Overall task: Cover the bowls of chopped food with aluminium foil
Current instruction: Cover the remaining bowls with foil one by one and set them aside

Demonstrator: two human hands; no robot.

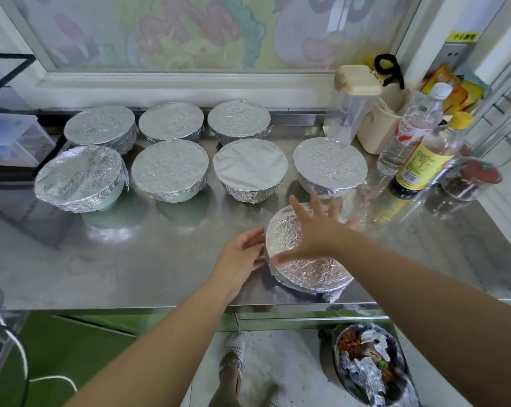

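At five o'clock on the bench, my right hand, fingers wide, smooths the foil-covered bowl; left hand, fingers loosely open, steadies its side; next, crimp the rim.

I'm seeing bright, even daylight glaring off the steel counter; edges are bowing from the wide lens, right hand is slightly motion-blurred.

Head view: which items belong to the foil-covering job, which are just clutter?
Job: near foil-covered bowl, seven foil-covered bowls behind, left hand, right hand.
Clutter: sauce bottle, clear bottle, lidded jug, spice jar, floor bin.
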